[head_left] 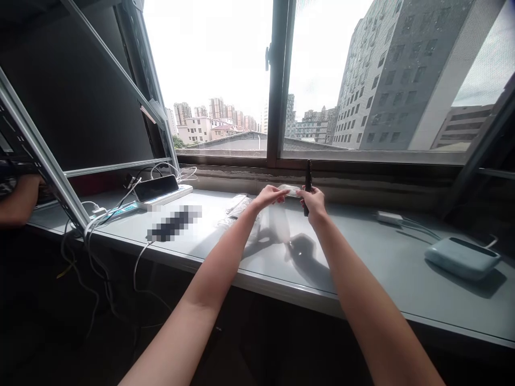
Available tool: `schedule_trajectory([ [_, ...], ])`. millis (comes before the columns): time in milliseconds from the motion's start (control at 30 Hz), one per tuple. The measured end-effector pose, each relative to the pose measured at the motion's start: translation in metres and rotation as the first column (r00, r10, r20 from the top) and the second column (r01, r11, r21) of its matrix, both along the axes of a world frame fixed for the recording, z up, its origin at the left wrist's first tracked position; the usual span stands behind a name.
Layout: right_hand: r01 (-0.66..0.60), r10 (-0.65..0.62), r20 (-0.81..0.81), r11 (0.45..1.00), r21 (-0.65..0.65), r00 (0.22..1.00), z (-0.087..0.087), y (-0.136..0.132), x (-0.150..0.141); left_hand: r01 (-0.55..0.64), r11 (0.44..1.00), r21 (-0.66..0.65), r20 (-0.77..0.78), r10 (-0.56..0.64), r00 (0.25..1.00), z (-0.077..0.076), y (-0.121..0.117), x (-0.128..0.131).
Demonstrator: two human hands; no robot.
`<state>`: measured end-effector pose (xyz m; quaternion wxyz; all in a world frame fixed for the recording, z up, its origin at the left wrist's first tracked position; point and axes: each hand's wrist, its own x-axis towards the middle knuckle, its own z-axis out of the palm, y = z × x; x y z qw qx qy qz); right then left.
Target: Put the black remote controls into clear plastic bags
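Observation:
My left hand (270, 197) pinches one end of a small clear plastic piece (289, 190), raised above the desk near the window. At its other end are the fingertips of my right hand (316, 201). Wrapped in that same hand is a long, slim black object (308, 179), held upright; its exact kind does not show. Crumpled clear plastic bags (236, 209) lie on the desk beside my left wrist, partly hidden by the forearm.
A light blue box-like device (462, 258) and a white adapter (389, 217) with a cable sit at right. Leftward are a phone (156, 187), a power strip (124, 209), a blurred dark item (173, 224) and hanging cables. Another person's arm (20, 202) shows behind the metal frame (44, 155).

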<state>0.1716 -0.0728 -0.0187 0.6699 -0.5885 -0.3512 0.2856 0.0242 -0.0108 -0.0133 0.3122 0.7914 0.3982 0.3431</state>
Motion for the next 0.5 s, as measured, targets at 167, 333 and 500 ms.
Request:
schedule_trajectory([
  [167, 0.057, -0.054, 0.072, 0.998, -0.037, 0.996, -0.007, 0.005, 0.004, -0.198, 0.876, 0.440, 0.014, 0.214, 0.977, -0.004, -0.007, 0.001],
  [333, 0.085, -0.074, 0.274, 0.996, -0.027, 0.959, -0.014, 0.013, 0.007, -0.015, 0.833, 0.553, -0.104, 0.087, 0.991, -0.005, -0.015, 0.007],
  [500, 0.074, -0.060, 0.253, 0.996, -0.046, 0.966, -0.015, 0.014, 0.007, -0.007, 0.846, 0.532, -0.192, 0.129, 0.973, -0.005, -0.016, 0.007],
])
